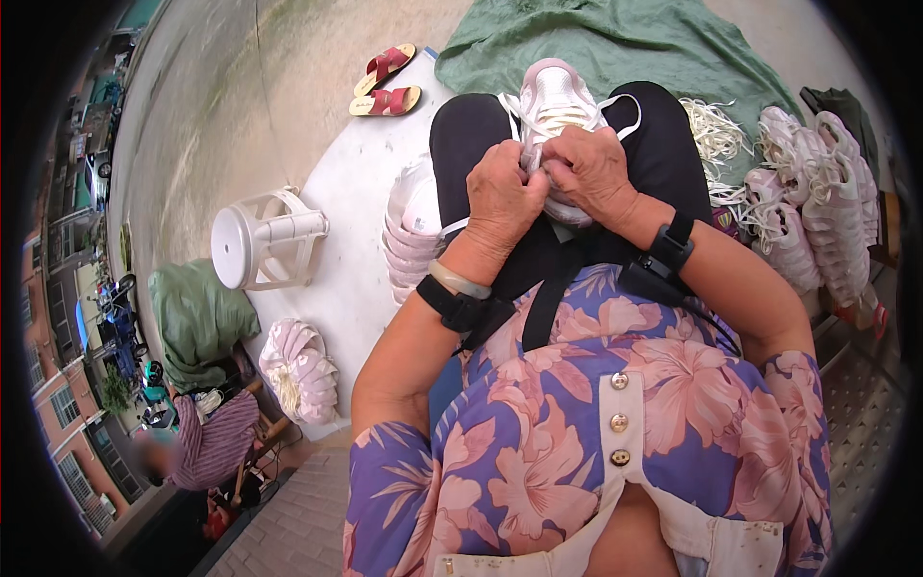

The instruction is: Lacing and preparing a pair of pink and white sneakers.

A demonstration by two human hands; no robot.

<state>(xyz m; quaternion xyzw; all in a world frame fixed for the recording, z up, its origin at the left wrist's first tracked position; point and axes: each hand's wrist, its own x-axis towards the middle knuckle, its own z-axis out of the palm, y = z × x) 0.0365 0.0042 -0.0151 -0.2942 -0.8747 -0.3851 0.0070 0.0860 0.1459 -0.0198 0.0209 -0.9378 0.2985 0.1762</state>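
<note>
A pale pink and white sneaker [556, 88] rests on my lap between my knees, its toe pointing away from me. White shoelaces [623, 104] loop out on both sides of it. My left hand [507, 192] pinches at the left edge of the shoe's lacing, fingers curled in. My right hand [591, 173] is closed at the right edge, its fingertips close to the left ones. Both hands cover the shoe's throat and tongue, so the lace ends between the fingers are hidden.
Nested pale sneakers [409, 231] stand left of my knee, with a white stool [269, 240] and a shoe bundle [300, 370] beyond. Loose white laces [716, 135] and stacked sneakers [832, 212] lie right. Red sandals [387, 82] and green cloth [615, 43] are ahead. Another person [216, 438] sits at left.
</note>
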